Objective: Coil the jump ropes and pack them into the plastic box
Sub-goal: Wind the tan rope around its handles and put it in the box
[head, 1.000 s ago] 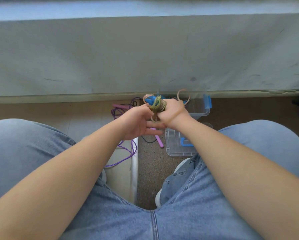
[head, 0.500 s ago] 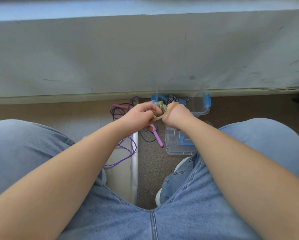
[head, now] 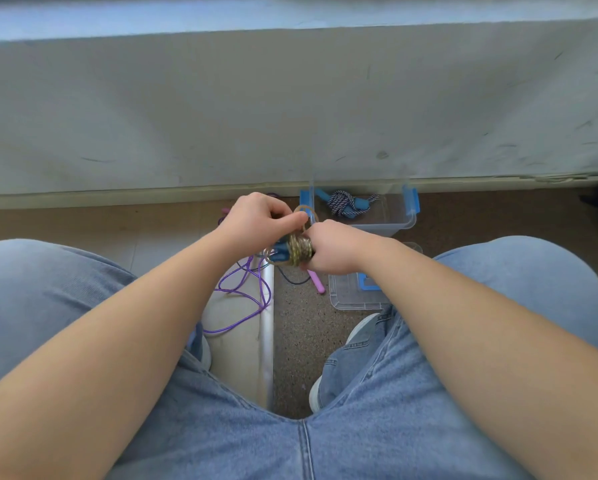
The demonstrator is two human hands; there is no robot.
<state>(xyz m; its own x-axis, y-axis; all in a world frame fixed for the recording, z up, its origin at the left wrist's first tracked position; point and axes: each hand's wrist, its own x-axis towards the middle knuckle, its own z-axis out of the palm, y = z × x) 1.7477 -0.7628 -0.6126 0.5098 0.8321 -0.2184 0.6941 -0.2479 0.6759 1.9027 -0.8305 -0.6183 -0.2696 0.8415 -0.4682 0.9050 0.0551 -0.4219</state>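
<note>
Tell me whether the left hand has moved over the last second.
Yes. Judged against the plastic box, the left hand has shifted up the picture, away from the lap and toward the baseboard.

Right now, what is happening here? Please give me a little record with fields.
left hand: pinches a rubber band
right hand: grips the coiled green rope
box: open on the floor, holds a coiled blue-and-white rope
lid: on the floor, beside the box
purple rope: loose on the floor, not coiled
</note>
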